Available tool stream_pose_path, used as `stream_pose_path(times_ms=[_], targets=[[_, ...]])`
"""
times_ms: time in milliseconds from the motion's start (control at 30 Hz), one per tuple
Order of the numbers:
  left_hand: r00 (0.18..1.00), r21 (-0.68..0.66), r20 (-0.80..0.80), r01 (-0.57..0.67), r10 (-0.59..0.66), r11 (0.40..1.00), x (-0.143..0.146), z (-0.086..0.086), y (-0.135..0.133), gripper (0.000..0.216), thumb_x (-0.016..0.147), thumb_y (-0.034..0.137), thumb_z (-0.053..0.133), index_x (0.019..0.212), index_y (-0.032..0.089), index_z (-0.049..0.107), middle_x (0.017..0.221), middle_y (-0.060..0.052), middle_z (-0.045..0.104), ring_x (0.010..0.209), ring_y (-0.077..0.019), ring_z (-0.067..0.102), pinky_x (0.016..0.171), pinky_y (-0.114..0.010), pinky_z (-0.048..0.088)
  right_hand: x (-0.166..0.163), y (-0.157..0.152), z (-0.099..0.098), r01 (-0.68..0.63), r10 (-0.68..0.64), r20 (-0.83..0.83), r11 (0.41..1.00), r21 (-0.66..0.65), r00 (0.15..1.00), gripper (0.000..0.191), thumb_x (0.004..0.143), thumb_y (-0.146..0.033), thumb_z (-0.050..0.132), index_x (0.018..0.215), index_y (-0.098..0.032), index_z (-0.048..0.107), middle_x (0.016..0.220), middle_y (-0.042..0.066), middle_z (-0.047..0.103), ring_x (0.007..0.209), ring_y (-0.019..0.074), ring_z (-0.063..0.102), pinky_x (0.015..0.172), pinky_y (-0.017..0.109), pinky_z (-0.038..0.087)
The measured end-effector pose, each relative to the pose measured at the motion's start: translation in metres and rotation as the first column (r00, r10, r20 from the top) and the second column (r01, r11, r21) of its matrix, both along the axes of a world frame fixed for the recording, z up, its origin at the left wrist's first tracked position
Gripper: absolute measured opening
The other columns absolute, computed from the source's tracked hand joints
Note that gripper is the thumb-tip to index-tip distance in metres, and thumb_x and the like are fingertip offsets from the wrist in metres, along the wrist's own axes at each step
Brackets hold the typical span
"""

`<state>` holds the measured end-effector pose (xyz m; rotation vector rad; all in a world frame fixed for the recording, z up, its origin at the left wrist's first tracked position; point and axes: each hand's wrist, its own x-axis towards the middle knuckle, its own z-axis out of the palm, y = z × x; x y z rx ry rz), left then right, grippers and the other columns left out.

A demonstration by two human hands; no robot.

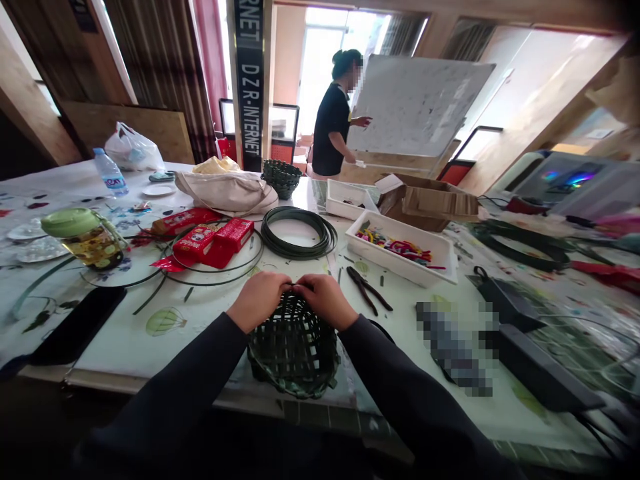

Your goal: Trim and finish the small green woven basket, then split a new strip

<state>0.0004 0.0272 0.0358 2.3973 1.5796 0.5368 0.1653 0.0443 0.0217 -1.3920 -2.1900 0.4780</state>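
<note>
A dark green woven basket (295, 347) sits at the table's front edge, tilted so its open mouth faces me. At its far rim, my left hand (263, 297) pinches the edge from the left. My right hand (325, 300) pinches the same rim from the right, its fingertips almost meeting the left ones. The strip ends under the fingers are too small to make out. Just right of the hands lie black-handled pliers (367, 290). Beyond the basket rests a coil of dark green strip (299, 232).
Red boxes (215, 240) lie left of the coil, near a green-lidded jar (85, 237) and a black phone (75, 327). White trays (403, 250), a cardboard box (430, 200) and a second basket (281, 179) stand farther back. A person (335, 120) stands by a whiteboard (420, 100).
</note>
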Motion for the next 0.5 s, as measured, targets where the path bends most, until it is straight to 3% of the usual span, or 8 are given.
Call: stream_pose_path(times_ms=[200, 500], targets=[[1.000, 0.004, 0.003, -0.018, 0.018, 1.000, -0.0012, -0.0013, -0.0009, 0.029, 0.090, 0.026, 0.044, 0.100, 0.020, 0.071, 0.096, -0.008, 0.073, 0.093, -0.0216, 0.065, 0.082, -0.031, 0.044, 0.0031, -0.0030, -0.0032, 0.027, -0.027, 0.018, 1.000, 0.007, 0.999, 0.025, 0.085, -0.029, 0.058, 0.067, -0.016, 0.071, 0.061, 0.005, 0.068, 0.057, 0.0162, 0.054, 0.056, 0.026, 0.034], [1.000, -0.002, -0.021, -0.019, 0.019, 1.000, 0.0036, -0.0005, -0.0007, 0.029, 0.090, 0.024, 0.044, 0.096, 0.021, 0.071, 0.093, -0.008, 0.073, 0.089, -0.0220, 0.065, 0.079, -0.032, 0.044, 0.0052, -0.0010, -0.0058, -0.018, 0.017, -0.036, 1.000, -0.006, 0.999, 0.021, 0.083, -0.024, 0.060, 0.069, -0.016, 0.073, 0.060, 0.003, 0.068, 0.056, 0.0141, 0.052, 0.055, 0.024, 0.034]])
